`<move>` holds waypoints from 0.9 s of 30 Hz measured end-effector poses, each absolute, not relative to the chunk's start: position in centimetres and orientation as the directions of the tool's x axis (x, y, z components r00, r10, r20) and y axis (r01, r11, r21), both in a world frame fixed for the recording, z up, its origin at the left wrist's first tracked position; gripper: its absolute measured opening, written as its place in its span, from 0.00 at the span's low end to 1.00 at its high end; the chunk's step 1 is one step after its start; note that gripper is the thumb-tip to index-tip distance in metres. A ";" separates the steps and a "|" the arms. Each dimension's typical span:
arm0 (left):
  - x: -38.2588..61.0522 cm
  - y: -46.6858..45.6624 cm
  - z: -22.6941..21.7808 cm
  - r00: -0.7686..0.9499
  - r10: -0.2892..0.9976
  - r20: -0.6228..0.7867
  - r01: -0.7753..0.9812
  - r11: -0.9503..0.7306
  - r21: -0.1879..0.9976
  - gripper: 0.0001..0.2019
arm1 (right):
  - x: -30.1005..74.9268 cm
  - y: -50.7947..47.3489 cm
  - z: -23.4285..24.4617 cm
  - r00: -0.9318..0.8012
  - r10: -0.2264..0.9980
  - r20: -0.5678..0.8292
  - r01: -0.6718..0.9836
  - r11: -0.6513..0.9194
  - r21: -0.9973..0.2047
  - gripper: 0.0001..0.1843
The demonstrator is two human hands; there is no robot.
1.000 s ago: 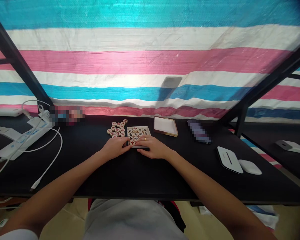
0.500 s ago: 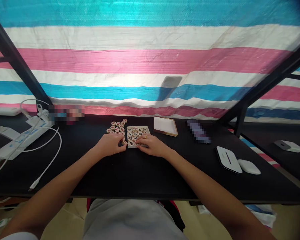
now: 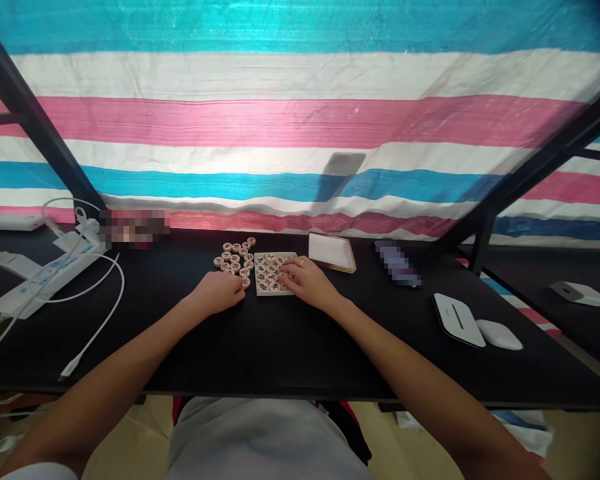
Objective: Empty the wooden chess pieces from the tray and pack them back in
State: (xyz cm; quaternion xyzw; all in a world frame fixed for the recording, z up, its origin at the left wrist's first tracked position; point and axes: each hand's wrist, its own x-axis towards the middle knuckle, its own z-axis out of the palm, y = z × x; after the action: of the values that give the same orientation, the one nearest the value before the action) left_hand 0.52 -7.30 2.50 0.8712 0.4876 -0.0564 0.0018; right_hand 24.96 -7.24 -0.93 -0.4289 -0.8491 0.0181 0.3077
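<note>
Left grip (image 3: 219, 291) at piece (image 3: 246, 283), right grip (image 3: 307, 283) over squarish box (image 3: 267, 293); holds unclear; pieces (image 3: 261, 269) lie face-up.

Piece box (image 3: 267, 293): holding character discs (image 3: 273, 287)
Left hand (image 3: 218, 291): left of piece box, at loose discs (image 3: 235, 259)
Right hand (image 3: 309, 283): over piece box's right side
Lid (image 3: 331, 252): right of piece box
Power strip (image 3: 45, 280): well left of piece box

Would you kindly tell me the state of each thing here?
Loose pieces: spread out, red characters up
Box: uncovered, holding other pieces
Box lid: off, hollow side up
Left hand: curled at the loose pieces
Right hand: over the box
Power strip: adapters attached
White cable: near end unplugged
Blurred device: state unclear
</note>
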 end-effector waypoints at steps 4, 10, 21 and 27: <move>0.7 -7.3 2.4 0.492 0.865 -0.095 0.864 -0.499 -0.065 0.13 | 25.5 -6.6 -1.7 -0.298 0.808 0.509 0.776 0.515 -0.364 0.11; 0.6 -7.0 1.7 0.438 0.898 -0.043 0.897 -0.440 -0.038 0.13 | 25.6 -6.2 -2.4 -0.246 0.855 0.457 0.785 0.452 -0.424 0.13; 0.7 -7.1 1.5 0.626 0.776 -0.076 0.780 -0.623 0.057 0.13 | 25.7 -6.2 -2.1 -0.227 0.932 0.284 0.823 0.339 -0.456 0.15; 0.9 -7.3 1.6 0.622 0.783 -0.019 0.781 -0.619 0.077 0.12 | 25.4 -6.7 -1.1 -0.214 0.946 0.243 0.854 0.302 -0.424 0.14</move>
State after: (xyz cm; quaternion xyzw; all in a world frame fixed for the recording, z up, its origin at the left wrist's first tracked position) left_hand 0.86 -7.35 1.59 0.8998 0.4345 0.0083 0.0389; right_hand 25.44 -6.72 -1.10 -0.5822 -0.7729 0.0992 0.2322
